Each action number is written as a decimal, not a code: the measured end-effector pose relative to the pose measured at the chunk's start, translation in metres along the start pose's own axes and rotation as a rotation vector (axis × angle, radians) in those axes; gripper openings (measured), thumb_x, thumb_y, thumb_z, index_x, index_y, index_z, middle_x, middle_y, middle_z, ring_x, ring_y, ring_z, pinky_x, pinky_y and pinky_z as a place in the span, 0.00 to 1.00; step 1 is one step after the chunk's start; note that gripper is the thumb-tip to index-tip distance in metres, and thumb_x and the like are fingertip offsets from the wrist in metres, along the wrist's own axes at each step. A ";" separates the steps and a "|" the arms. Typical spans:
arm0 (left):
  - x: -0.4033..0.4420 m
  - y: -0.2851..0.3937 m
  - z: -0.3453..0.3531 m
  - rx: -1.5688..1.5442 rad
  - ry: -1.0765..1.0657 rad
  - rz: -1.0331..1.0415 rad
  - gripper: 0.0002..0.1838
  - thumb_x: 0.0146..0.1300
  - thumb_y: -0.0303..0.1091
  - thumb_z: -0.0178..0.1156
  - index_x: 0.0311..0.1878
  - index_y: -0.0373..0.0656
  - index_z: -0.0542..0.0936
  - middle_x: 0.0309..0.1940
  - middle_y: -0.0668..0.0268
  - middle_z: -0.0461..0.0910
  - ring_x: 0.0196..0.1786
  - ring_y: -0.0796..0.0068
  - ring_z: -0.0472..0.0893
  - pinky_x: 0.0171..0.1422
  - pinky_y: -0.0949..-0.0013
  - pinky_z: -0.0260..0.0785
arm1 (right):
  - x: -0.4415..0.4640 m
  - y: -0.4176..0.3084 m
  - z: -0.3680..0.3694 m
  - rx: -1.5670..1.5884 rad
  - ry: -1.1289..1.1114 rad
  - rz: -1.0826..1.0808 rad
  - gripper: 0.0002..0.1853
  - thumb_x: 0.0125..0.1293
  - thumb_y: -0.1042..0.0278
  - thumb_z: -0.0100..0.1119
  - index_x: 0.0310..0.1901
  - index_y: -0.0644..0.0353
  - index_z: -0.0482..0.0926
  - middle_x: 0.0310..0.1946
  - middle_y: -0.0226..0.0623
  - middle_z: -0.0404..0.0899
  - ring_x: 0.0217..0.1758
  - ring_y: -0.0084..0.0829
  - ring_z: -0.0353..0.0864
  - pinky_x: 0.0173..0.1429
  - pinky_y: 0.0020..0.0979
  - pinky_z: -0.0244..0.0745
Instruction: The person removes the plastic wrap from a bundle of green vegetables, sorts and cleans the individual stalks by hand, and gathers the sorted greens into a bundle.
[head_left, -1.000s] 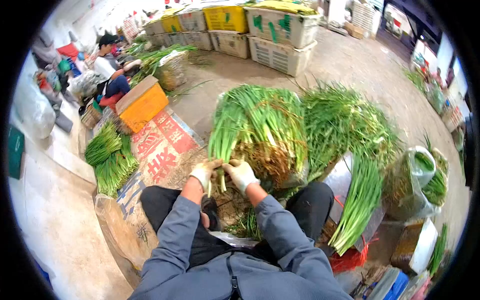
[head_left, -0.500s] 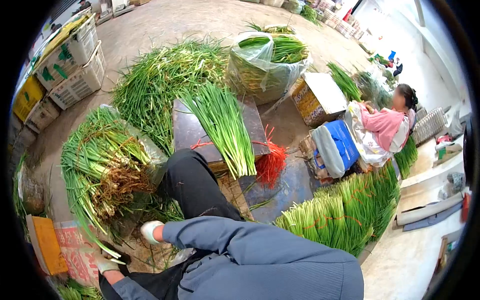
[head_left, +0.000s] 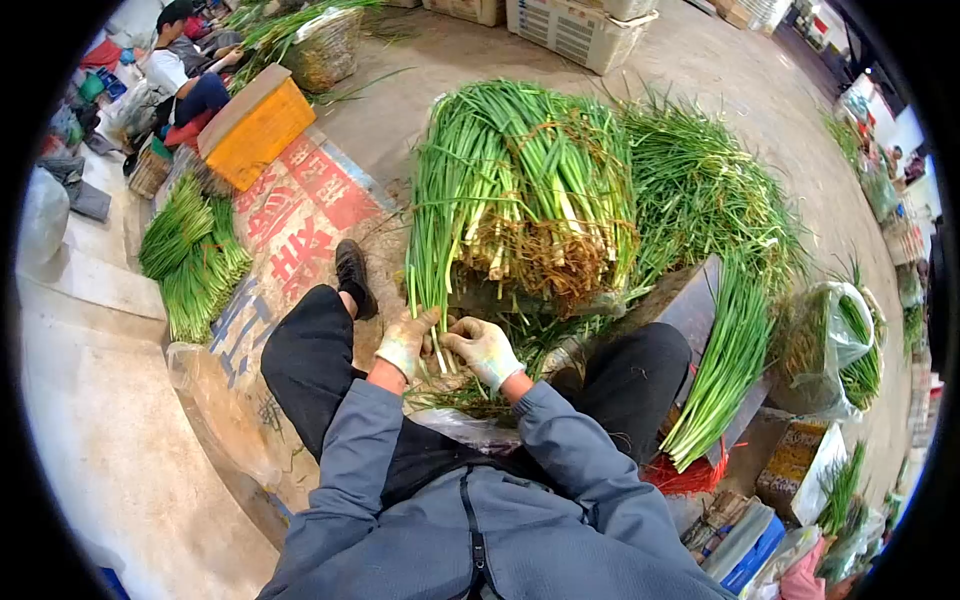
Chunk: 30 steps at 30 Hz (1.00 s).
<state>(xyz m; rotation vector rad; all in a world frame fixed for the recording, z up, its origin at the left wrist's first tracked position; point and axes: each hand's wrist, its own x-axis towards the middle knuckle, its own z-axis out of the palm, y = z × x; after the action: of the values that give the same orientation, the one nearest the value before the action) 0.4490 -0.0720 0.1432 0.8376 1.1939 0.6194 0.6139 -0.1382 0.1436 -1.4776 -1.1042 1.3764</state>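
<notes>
The left hand (head_left: 403,342) was closed around a few green stalks (head_left: 428,285), their white ends pointing toward the body; the right hand (head_left: 482,350) had its fingers bent in close beside those ends, and whether they pinched anything could not be told. Just beyond the grip, the large stack (head_left: 525,190) with shaggy brown roots looked like the bulk of what was left, with the few stalks in hand seemingly only partly handled. To the right of the grip, a bunch with clean pale ends (head_left: 722,370) lay across a low bench (head_left: 690,300), apparently sorted already, with red strands (head_left: 685,475) just below it. Left of the grip and farther off, neat bundles (head_left: 195,265) looked finished. Beyond the bench, a loose heap (head_left: 710,200) and a plastic bag of greens (head_left: 835,345) seemed unsorted. The fingers hid the middle of the held stalks, the bag's film blurred its contents, and the stack covered whatever carried it. Farthest from the grip, crates (head_left: 565,38) were cut off by the top edge, and a seated person's (head_left: 175,70) work was too small to make out.
</notes>
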 end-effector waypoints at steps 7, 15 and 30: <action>-0.008 0.005 -0.020 -0.102 0.156 0.031 0.07 0.67 0.35 0.66 0.36 0.44 0.81 0.19 0.70 0.77 0.13 0.79 0.68 0.16 0.71 0.58 | -0.003 0.004 -0.007 -0.038 -0.061 0.140 0.14 0.70 0.61 0.65 0.47 0.65 0.83 0.30 0.29 0.83 0.30 0.18 0.78 0.36 0.25 0.75; -0.020 0.006 -0.019 0.013 0.114 -0.012 0.10 0.68 0.40 0.66 0.39 0.43 0.82 0.19 0.73 0.76 0.16 0.81 0.68 0.19 0.74 0.59 | 0.002 -0.009 0.021 0.054 -0.071 0.069 0.16 0.71 0.60 0.63 0.49 0.66 0.82 0.33 0.28 0.82 0.30 0.17 0.77 0.35 0.25 0.74; 0.007 -0.032 -0.040 -0.318 0.489 0.472 0.10 0.65 0.35 0.67 0.45 0.41 0.82 0.28 0.67 0.82 0.23 0.78 0.75 0.27 0.71 0.68 | -0.004 0.058 0.026 -0.353 -0.057 0.141 0.19 0.70 0.57 0.55 0.43 0.67 0.86 0.30 0.47 0.87 0.35 0.45 0.87 0.42 0.37 0.80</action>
<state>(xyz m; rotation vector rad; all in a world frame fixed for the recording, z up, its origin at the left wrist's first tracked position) 0.4119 -0.0756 0.1074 0.7156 1.2869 1.4242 0.5921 -0.1589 0.0871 -1.8057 -1.3543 1.3754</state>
